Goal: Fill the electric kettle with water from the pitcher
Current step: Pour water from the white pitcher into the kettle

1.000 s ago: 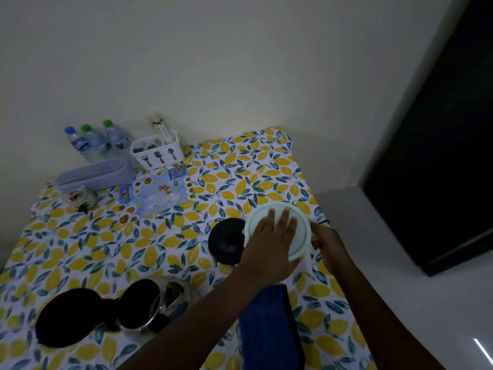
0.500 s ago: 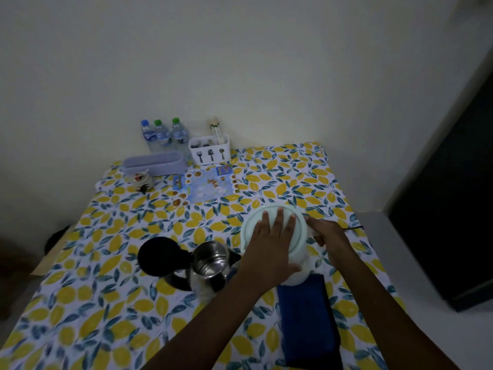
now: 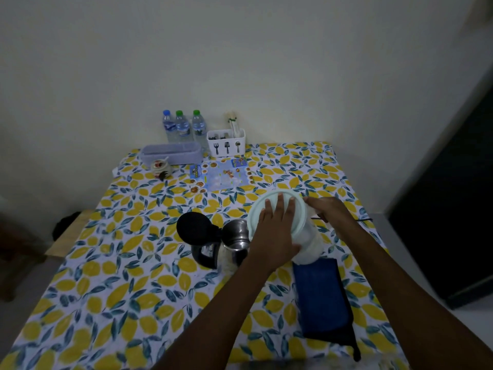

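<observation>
2 hands on pitcher point(image 3: 306, 244): left hand point(image 3: 277, 231) flat on lid, right hand point(image 3: 329, 213) gripping far side, with open kettle point(image 3: 234, 243) touching at 9 o'clock, nearer left.

no words or numbers can be read anywhere. three small black signs, a fork, a spoon and a knife, are printed on the front of the white cutlery box point(image 3: 226, 142). labels are seen on the three water bottles point(image 3: 183, 126) and print on the blue picture sheet point(image 3: 222, 176), but both are too blurred to be read.
</observation>
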